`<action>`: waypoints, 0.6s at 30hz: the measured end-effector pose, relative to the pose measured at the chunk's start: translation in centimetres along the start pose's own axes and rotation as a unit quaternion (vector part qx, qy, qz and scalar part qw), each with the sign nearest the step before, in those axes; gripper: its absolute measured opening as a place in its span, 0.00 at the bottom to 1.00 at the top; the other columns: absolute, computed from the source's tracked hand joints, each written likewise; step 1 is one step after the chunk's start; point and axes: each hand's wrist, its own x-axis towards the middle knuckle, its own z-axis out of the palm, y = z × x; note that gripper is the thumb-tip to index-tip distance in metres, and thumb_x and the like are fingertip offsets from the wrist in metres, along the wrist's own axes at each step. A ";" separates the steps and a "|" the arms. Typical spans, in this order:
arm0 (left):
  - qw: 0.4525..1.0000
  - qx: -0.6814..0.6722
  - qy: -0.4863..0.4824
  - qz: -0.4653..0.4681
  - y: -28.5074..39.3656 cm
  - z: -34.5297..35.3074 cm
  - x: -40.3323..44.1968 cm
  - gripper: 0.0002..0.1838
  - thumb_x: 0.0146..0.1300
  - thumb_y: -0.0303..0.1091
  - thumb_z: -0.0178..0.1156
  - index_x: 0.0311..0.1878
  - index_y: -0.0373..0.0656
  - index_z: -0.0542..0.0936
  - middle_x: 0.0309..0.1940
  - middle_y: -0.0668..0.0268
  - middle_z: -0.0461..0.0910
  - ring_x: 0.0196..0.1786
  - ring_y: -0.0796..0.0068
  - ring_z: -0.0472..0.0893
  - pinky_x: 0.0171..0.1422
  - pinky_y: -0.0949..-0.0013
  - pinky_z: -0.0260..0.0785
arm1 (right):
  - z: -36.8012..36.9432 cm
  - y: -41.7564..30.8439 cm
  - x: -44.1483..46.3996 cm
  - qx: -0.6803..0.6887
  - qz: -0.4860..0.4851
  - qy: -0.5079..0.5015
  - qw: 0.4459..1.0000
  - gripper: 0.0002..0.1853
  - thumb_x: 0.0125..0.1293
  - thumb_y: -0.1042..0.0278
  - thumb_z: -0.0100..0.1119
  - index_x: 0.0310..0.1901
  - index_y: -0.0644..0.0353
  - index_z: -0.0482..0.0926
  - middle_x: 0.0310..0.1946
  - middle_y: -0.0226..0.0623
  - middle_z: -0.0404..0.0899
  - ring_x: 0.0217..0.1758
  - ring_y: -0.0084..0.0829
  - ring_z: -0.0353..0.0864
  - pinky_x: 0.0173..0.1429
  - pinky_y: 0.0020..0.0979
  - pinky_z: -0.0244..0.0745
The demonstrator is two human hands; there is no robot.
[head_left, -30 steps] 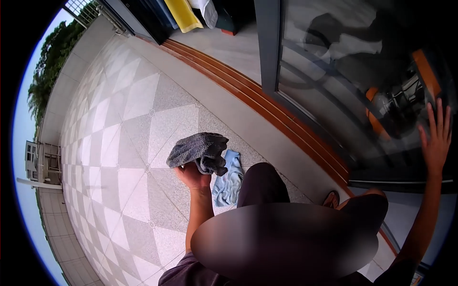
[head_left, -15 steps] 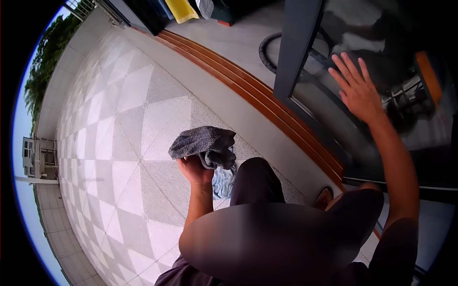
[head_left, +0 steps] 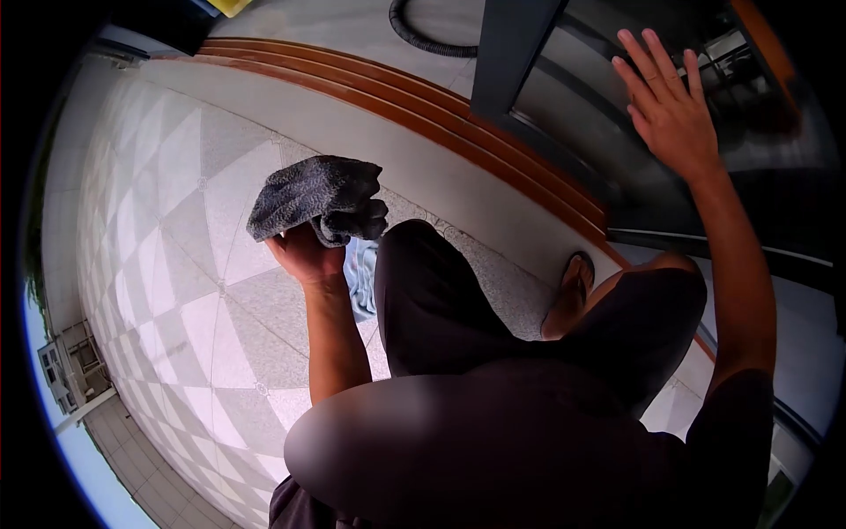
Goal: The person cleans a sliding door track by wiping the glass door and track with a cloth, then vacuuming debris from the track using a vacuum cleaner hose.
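A dark grey cloth, bunched and folded, rests over my left hand. The fingers of that hand are mostly hidden beneath the cloth and hold it from below, above the tiled floor. On the right, my right hand lies flat with its fingers spread, against or very near the dark glass door; whether it touches is hard to see. Behind the left wrist, a light blue cloth lies low by my knee, partly covered by it.
Brown door tracks run diagonally along a raised sill. A ribbed black hose curves on the floor inside. My sandalled foot stands beside the sill. Checkered tiles spread to the left, bordered by a low wall.
The view has tipped downward, so more of my legs and the sandalled foot show. My left hand still holds the grey cloth; my right hand stays spread at the glass.
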 end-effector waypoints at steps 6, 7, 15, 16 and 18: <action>1.000 0.014 0.017 0.006 -0.1 1.2 0.1 0.38 0.76 0.64 0.47 0.73 0.41 0.72 0.70 0.54 0.74 0.73 0.52 0.73 0.79 0.46 0.65 | -1.5 -0.6 -2.7 0.006 0.029 -0.006 1.000 0.39 0.66 0.65 0.70 0.79 0.41 0.69 0.86 0.21 0.51 0.90 0.32 0.46 0.88 0.55 0.41; 1.000 0.013 0.013 -0.001 0.0 1.2 0.1 0.38 0.76 0.64 0.47 0.73 0.41 0.72 0.71 0.54 0.74 0.73 0.51 0.73 0.79 0.46 0.65 | -1.9 -0.9 -3.0 0.007 0.040 -0.012 0.999 0.39 0.66 0.65 0.70 0.79 0.41 0.69 0.86 0.21 0.51 0.90 0.33 0.46 0.88 0.56 0.41; 0.999 0.027 0.026 -0.017 0.4 3.4 -0.5 0.38 0.77 0.63 0.47 0.74 0.40 0.71 0.70 0.53 0.75 0.72 0.51 0.74 0.78 0.46 0.65 | -5.4 -3.2 -5.2 -0.017 0.095 -0.032 0.995 0.35 0.66 0.63 0.71 0.75 0.41 0.72 0.86 0.22 0.53 0.89 0.34 0.47 0.87 0.56 0.44; 0.999 0.023 0.020 -0.022 0.4 4.0 -0.7 0.37 0.77 0.62 0.46 0.73 0.40 0.72 0.69 0.53 0.75 0.71 0.51 0.75 0.77 0.46 0.66 | -6.1 -3.2 -5.6 -0.026 0.100 -0.034 0.994 0.33 0.66 0.63 0.71 0.73 0.43 0.75 0.85 0.22 0.55 0.89 0.34 0.48 0.87 0.56 0.45; 0.999 0.013 -0.015 -0.039 0.7 4.3 -0.8 0.37 0.78 0.62 0.43 0.71 0.39 0.73 0.65 0.51 0.78 0.68 0.51 0.78 0.75 0.47 0.69 | -6.7 -3.8 -5.7 -0.048 0.116 -0.028 0.992 0.28 0.67 0.62 0.71 0.68 0.45 0.80 0.84 0.22 0.58 0.88 0.34 0.52 0.86 0.55 0.49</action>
